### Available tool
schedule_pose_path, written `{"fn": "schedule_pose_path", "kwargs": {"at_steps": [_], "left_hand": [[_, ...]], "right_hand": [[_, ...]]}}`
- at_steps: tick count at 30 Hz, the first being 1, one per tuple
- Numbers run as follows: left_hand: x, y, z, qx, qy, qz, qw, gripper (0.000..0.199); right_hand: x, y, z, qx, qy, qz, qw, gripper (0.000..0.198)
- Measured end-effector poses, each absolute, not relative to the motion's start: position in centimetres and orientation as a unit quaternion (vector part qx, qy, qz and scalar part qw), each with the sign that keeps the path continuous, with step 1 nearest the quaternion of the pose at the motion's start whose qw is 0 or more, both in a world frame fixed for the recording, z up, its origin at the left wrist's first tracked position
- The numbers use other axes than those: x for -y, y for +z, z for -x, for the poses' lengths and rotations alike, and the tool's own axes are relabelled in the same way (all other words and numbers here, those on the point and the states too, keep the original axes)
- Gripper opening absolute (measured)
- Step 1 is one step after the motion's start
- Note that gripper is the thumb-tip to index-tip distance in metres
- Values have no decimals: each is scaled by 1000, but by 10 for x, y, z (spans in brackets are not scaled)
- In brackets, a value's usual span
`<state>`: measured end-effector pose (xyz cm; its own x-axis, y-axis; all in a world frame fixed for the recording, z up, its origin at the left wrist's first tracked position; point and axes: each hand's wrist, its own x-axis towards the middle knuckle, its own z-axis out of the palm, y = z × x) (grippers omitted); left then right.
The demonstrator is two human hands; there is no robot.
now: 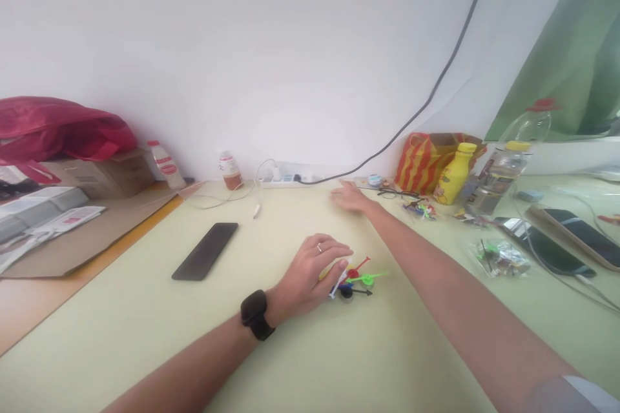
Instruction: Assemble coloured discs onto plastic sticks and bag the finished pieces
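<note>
My left hand, with a ring and a black watch, rests on the table, fingers curled around a small cluster of plastic arrow spinners. A white spinner and a partly covered yellow one lie under its thumb and fingers. Beside them, a red spinner, a green spinner and a black spinner stick out to the right, with a bit of blue between. Farther back, my right hand reaches out flat, fingers apart and slightly blurred, near the power strip. Nothing shows in it.
A dark phone lies left. Bottles stand by the wall. At right are a striped bag, a yellow bottle, glasses, small coloured pieces, a clear packet and phones with cables.
</note>
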<state>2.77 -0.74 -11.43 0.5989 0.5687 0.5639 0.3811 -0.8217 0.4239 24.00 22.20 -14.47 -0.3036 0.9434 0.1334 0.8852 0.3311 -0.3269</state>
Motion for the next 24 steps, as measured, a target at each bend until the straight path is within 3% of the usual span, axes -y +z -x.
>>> {"fn": "schedule_pose_path", "kwargs": {"at_steps": [4, 8, 12, 15, 20, 22, 24], "left_hand": [[6, -116, -21, -301, 365, -867, 157, 30], [1, -115, -11, -312, 386, -853, 160, 36], [-4, -106, -5, -295, 408, -859, 93, 34], [-8, -88, -6, -314, 426, -848, 17, 27], [-31, -34, -21, -329, 393, -857, -56, 56], [-44, -10, -28, -319, 353, -879, -23, 62], [-54, 10, -35, -309, 288, -903, 78, 50]], "right_hand": [[-222, -147, -225, 797, 108, 575, 151, 57], [-209, -138, -223, 814, 85, 550, 166, 41], [-179, -112, -249, 834, 58, 514, 191, 23], [-143, -80, -279, 843, 52, 491, 213, 23], [-70, -4, -309, 871, 158, 397, 241, 20], [-46, 22, -308, 871, 197, 375, 248, 21], [-32, 37, -301, 864, 232, 355, 270, 25]]}}
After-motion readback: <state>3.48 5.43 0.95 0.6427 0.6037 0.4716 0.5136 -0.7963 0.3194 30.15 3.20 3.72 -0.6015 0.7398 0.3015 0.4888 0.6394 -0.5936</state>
